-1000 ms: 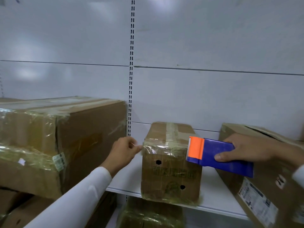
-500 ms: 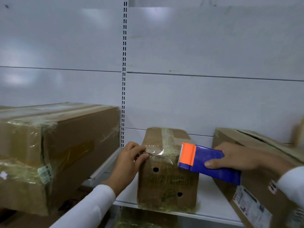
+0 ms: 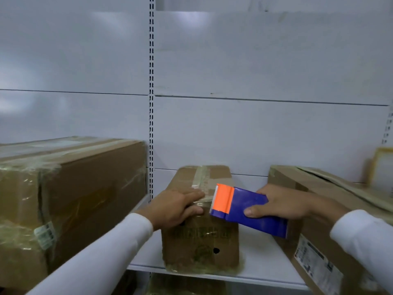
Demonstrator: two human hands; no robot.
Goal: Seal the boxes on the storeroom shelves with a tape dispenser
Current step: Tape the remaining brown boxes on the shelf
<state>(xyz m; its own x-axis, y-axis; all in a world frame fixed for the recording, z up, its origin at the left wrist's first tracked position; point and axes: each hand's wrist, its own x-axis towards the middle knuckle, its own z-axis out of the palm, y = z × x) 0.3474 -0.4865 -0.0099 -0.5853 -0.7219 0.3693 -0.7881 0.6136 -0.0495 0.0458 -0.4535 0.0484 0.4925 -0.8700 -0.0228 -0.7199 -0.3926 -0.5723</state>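
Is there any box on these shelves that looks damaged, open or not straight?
Yes. The cardboard box on the right has a top flap that is lifted and creased, so it looks unsealed. The small middle box has wrinkled tape and a punched hole in its front. The large left box is wrapped in crumpled clear film.
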